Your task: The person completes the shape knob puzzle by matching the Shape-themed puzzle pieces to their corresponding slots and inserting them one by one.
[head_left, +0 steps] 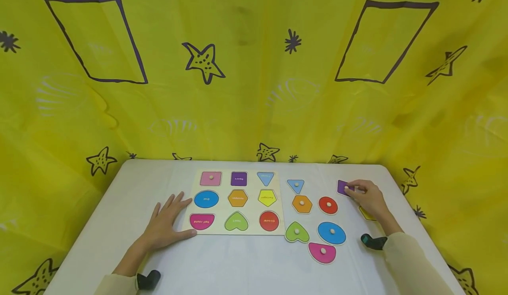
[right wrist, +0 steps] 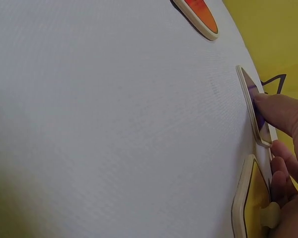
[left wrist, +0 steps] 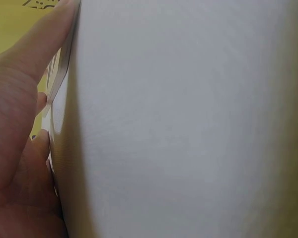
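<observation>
My left hand lies with spread, straight fingers at the left edge of a shape puzzle board, its thumb at the near corner. The board has labelled coloured shapes; a pink knobbed piece sits in its top left. At the far right my right hand pinches the knob of a purple square puzzle piece. In the right wrist view the thumb is at the middle of that piece, which is close over the table. Under the right hand, partly hidden, is a yellow knobbed piece.
Between board and right hand lie a light blue triangle, orange hexagon, red circle, green heart, blue oval and magenta half round. A yellow patterned curtain stands behind the white table.
</observation>
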Demonstrator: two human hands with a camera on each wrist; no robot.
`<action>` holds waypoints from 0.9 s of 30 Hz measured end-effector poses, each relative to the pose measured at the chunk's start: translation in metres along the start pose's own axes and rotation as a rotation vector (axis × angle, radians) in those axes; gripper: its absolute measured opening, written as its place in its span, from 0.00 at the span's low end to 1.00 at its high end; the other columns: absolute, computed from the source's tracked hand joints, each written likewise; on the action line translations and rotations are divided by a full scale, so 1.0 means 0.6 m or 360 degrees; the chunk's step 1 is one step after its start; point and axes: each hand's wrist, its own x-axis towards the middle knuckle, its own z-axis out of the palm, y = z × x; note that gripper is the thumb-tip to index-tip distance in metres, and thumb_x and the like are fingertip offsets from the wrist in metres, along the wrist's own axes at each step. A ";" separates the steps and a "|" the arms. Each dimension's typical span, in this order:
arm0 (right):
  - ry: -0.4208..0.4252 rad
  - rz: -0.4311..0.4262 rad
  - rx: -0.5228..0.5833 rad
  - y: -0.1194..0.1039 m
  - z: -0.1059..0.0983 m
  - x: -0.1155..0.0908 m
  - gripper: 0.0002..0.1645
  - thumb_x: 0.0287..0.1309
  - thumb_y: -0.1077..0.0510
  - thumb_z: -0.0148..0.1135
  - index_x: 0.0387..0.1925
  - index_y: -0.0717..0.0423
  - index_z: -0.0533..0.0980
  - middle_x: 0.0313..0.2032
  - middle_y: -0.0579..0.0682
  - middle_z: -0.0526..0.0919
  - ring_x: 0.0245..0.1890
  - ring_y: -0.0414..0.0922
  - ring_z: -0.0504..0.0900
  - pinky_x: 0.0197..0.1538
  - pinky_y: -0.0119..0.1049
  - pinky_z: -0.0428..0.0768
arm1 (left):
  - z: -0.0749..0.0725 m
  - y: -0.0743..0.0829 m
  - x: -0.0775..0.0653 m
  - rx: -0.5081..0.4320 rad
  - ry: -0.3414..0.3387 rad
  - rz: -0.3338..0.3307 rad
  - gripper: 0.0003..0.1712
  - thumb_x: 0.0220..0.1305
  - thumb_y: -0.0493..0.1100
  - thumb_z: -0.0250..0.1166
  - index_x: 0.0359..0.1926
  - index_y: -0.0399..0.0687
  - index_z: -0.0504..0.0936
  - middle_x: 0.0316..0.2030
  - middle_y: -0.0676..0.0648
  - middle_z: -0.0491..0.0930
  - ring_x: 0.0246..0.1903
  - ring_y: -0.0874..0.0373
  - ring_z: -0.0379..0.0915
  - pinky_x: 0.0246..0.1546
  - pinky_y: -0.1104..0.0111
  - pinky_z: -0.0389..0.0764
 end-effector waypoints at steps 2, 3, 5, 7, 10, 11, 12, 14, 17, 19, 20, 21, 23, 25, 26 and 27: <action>0.0012 -0.0007 -0.0003 0.000 0.001 0.000 0.31 0.70 0.41 0.62 0.59 0.61 0.78 0.66 0.71 0.66 0.64 0.70 0.66 0.65 0.72 0.67 | 0.000 0.000 0.000 -0.0008 0.0004 0.0001 0.58 0.46 0.70 0.76 0.74 0.50 0.69 0.77 0.35 0.58 0.77 0.31 0.42 0.71 0.29 0.36; 0.0017 -0.0011 -0.0005 0.000 0.002 0.001 0.30 0.70 0.41 0.63 0.59 0.61 0.78 0.66 0.71 0.67 0.64 0.70 0.66 0.65 0.71 0.67 | 0.000 0.000 0.000 -0.0008 0.0006 0.0002 0.58 0.46 0.70 0.76 0.74 0.50 0.69 0.77 0.35 0.58 0.77 0.31 0.42 0.71 0.29 0.36; 0.0027 -0.0013 -0.0010 0.000 0.003 0.001 0.29 0.70 0.42 0.63 0.58 0.61 0.79 0.66 0.70 0.67 0.64 0.70 0.66 0.65 0.72 0.67 | 0.000 0.001 -0.001 -0.0013 0.0007 0.0004 0.58 0.46 0.70 0.76 0.74 0.50 0.69 0.77 0.35 0.58 0.77 0.31 0.42 0.71 0.29 0.36; 0.0033 -0.0020 -0.0015 0.000 0.004 0.001 0.27 0.71 0.43 0.63 0.57 0.61 0.79 0.65 0.70 0.67 0.64 0.70 0.66 0.64 0.72 0.67 | 0.000 0.001 -0.001 -0.0014 0.0010 0.0006 0.58 0.46 0.70 0.76 0.74 0.50 0.69 0.77 0.35 0.58 0.77 0.31 0.42 0.71 0.29 0.36; 0.0037 -0.0031 -0.0021 0.000 0.004 0.001 0.26 0.71 0.44 0.63 0.56 0.61 0.80 0.65 0.70 0.68 0.64 0.70 0.66 0.64 0.72 0.67 | 0.000 0.000 -0.001 -0.0010 0.0009 0.0009 0.58 0.46 0.70 0.76 0.74 0.50 0.69 0.77 0.35 0.58 0.77 0.31 0.42 0.71 0.29 0.36; 0.0036 -0.0034 -0.0022 0.000 0.004 0.001 0.26 0.71 0.44 0.63 0.56 0.61 0.80 0.65 0.70 0.68 0.63 0.70 0.67 0.64 0.72 0.67 | 0.000 -0.001 -0.001 -0.0009 0.0010 0.0009 0.58 0.46 0.70 0.76 0.74 0.50 0.70 0.77 0.35 0.58 0.77 0.31 0.42 0.71 0.29 0.36; 0.0035 -0.0036 -0.0023 -0.001 0.004 0.001 0.26 0.71 0.44 0.63 0.56 0.61 0.80 0.65 0.70 0.68 0.63 0.70 0.67 0.64 0.72 0.67 | 0.000 -0.001 0.000 -0.0011 0.0011 0.0009 0.58 0.46 0.70 0.76 0.74 0.50 0.70 0.77 0.35 0.58 0.77 0.31 0.43 0.71 0.28 0.36; 0.0034 -0.0037 -0.0023 -0.002 0.003 -0.001 0.27 0.71 0.43 0.63 0.56 0.61 0.80 0.65 0.71 0.68 0.63 0.70 0.67 0.64 0.72 0.67 | 0.001 -0.001 0.000 -0.0012 0.0013 0.0011 0.57 0.46 0.70 0.76 0.74 0.50 0.70 0.77 0.35 0.59 0.77 0.31 0.43 0.71 0.28 0.36; 0.0040 -0.0037 -0.0021 -0.003 0.000 -0.003 0.26 0.71 0.43 0.63 0.56 0.61 0.80 0.65 0.71 0.68 0.64 0.70 0.67 0.64 0.73 0.66 | 0.000 0.000 0.000 -0.0013 0.0017 0.0013 0.57 0.46 0.70 0.76 0.74 0.50 0.70 0.77 0.35 0.59 0.77 0.31 0.43 0.71 0.28 0.36; 0.0048 -0.0047 -0.0026 -0.003 -0.001 -0.006 0.26 0.71 0.44 0.63 0.56 0.61 0.80 0.65 0.71 0.68 0.63 0.70 0.67 0.64 0.73 0.67 | -0.001 0.001 0.000 -0.0013 0.0018 0.0016 0.57 0.46 0.70 0.76 0.74 0.50 0.70 0.77 0.35 0.59 0.77 0.31 0.43 0.71 0.28 0.36; 0.0054 -0.0052 -0.0028 -0.003 -0.001 -0.007 0.25 0.71 0.44 0.63 0.55 0.61 0.80 0.64 0.71 0.68 0.63 0.70 0.67 0.64 0.73 0.67 | -0.001 0.001 0.000 -0.0014 0.0018 0.0018 0.57 0.46 0.70 0.76 0.74 0.50 0.70 0.77 0.35 0.59 0.77 0.31 0.43 0.71 0.29 0.36; 0.0063 -0.0057 -0.0029 -0.003 0.000 -0.007 0.25 0.71 0.45 0.63 0.55 0.61 0.80 0.64 0.70 0.69 0.63 0.70 0.67 0.63 0.73 0.67 | -0.001 0.001 0.000 -0.0017 0.0018 0.0021 0.57 0.46 0.70 0.76 0.74 0.50 0.70 0.77 0.35 0.59 0.77 0.31 0.43 0.71 0.29 0.36; 0.0080 -0.0070 -0.0036 -0.003 0.001 -0.008 0.23 0.71 0.46 0.63 0.54 0.61 0.81 0.63 0.70 0.69 0.62 0.69 0.68 0.63 0.72 0.68 | -0.002 0.002 -0.001 -0.0024 0.0019 0.0025 0.57 0.47 0.70 0.76 0.74 0.50 0.70 0.77 0.35 0.59 0.77 0.31 0.44 0.71 0.29 0.36; 0.0100 -0.0090 -0.0041 -0.005 0.004 -0.009 0.21 0.71 0.48 0.64 0.53 0.61 0.81 0.62 0.70 0.70 0.61 0.69 0.69 0.63 0.71 0.69 | -0.003 0.001 -0.002 -0.0029 0.0020 0.0029 0.57 0.47 0.70 0.76 0.74 0.50 0.70 0.77 0.35 0.59 0.76 0.31 0.44 0.71 0.29 0.36; 0.0109 -0.0100 -0.0038 -0.006 0.006 -0.008 0.20 0.71 0.49 0.64 0.52 0.62 0.82 0.62 0.70 0.70 0.60 0.69 0.69 0.62 0.71 0.69 | -0.003 0.001 -0.003 -0.0029 0.0021 0.0029 0.57 0.47 0.70 0.76 0.74 0.50 0.70 0.77 0.35 0.59 0.76 0.31 0.44 0.71 0.29 0.37; 0.0117 -0.0110 -0.0038 -0.007 0.008 -0.008 0.20 0.71 0.50 0.64 0.52 0.62 0.82 0.61 0.70 0.71 0.60 0.69 0.70 0.62 0.70 0.70 | -0.003 0.001 -0.003 -0.0031 0.0023 0.0028 0.57 0.47 0.70 0.76 0.74 0.50 0.70 0.76 0.35 0.59 0.76 0.31 0.44 0.71 0.29 0.37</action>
